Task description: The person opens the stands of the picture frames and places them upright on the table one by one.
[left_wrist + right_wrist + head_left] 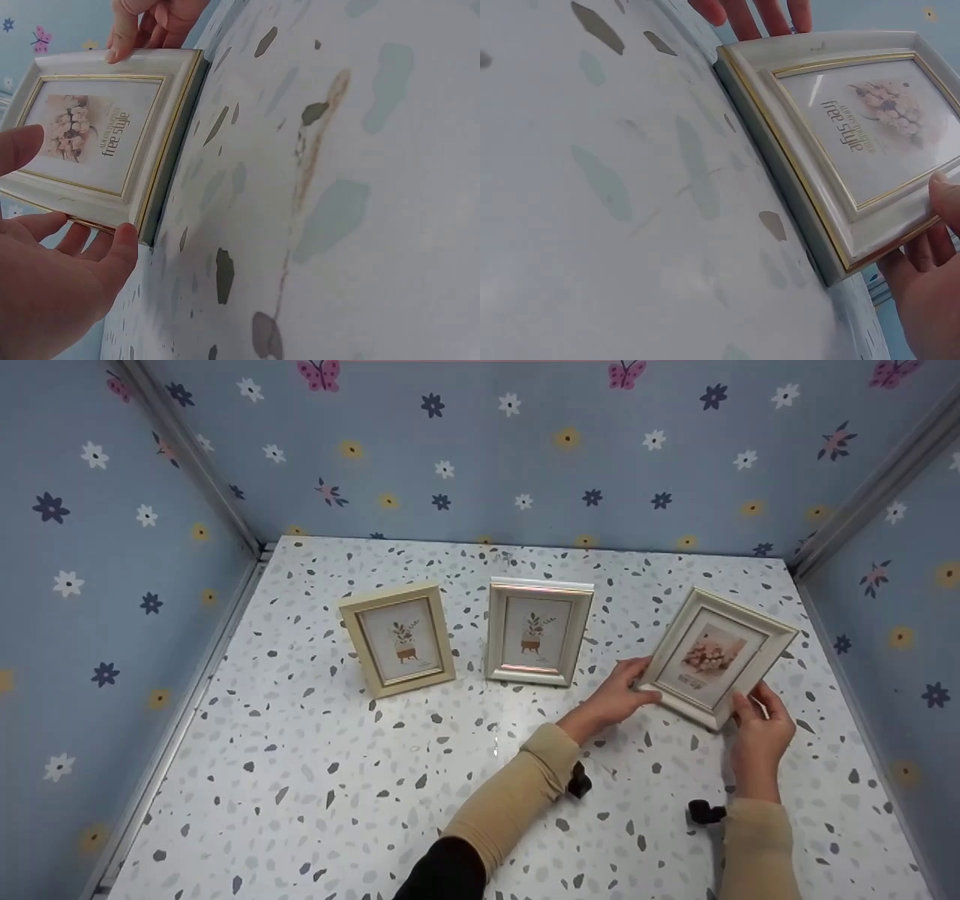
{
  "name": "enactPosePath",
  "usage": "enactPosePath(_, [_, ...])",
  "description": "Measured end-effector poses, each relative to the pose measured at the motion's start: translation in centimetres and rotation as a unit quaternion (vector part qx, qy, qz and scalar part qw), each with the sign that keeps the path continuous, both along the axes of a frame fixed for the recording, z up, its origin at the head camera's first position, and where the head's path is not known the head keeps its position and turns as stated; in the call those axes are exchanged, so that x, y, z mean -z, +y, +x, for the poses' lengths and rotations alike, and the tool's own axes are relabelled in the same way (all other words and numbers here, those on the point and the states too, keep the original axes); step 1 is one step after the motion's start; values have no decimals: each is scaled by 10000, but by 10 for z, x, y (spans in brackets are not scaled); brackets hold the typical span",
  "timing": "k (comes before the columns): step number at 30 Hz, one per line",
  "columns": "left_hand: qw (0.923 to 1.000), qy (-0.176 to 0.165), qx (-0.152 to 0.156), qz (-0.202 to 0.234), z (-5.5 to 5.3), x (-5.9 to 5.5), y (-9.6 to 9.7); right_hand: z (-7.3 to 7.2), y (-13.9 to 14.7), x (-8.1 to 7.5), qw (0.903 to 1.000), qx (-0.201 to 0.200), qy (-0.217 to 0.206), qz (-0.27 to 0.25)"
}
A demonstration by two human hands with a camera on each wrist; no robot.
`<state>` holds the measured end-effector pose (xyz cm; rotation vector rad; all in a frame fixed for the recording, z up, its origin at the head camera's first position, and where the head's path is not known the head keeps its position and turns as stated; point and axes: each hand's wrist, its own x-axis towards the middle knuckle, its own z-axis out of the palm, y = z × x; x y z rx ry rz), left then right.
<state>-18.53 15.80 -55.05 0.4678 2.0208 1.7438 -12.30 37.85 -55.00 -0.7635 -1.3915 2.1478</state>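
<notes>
A cream picture frame (663,667) with thin gold lines and a pink flower photo (712,651) stands at the right, turned at an angle on the speckled table. My left hand (615,694) holds its left side, fingers along the edge and thumb toward the front. On the opposite side my right hand (763,735) grips the frame, thumb on the front border and fingers behind. The left wrist view shows the left fingers (124,244) against the frame's edge. In the right wrist view the frame's lower edge (780,191) is right at the tabletop.
Two more picture frames stand to the left, a pale yellow one (352,619) and a silvery-white one (497,634), both with plant pictures. Flower-patterned blue walls (480,450) enclose the table (360,810) at the back and sides. Black wrist mounts (705,811) sit by the sleeves.
</notes>
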Motion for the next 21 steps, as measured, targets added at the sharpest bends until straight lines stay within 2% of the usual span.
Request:
enactPosePath(6, [9999,-128,41,59,1,1,2,0,5,-1,9995,-89,-256,136])
enactPosePath(12, [9991,-383,-183,84,5,0,-1,4,8,-4,9938,-156,-641,894])
enactPosePath(16, [9991,-257,-298,153,7,-2,-7,9,5,-8,9883,-108,-825,1280])
enactPosePath(18, [9989,-94,-374,264,7,-3,-12,12,2,-10,9813,-40,-899,1703])
enactPosePath(21, [9978,85,-482,451,9,-5,-19,15,-5,-13,9631,249,-990,2489])
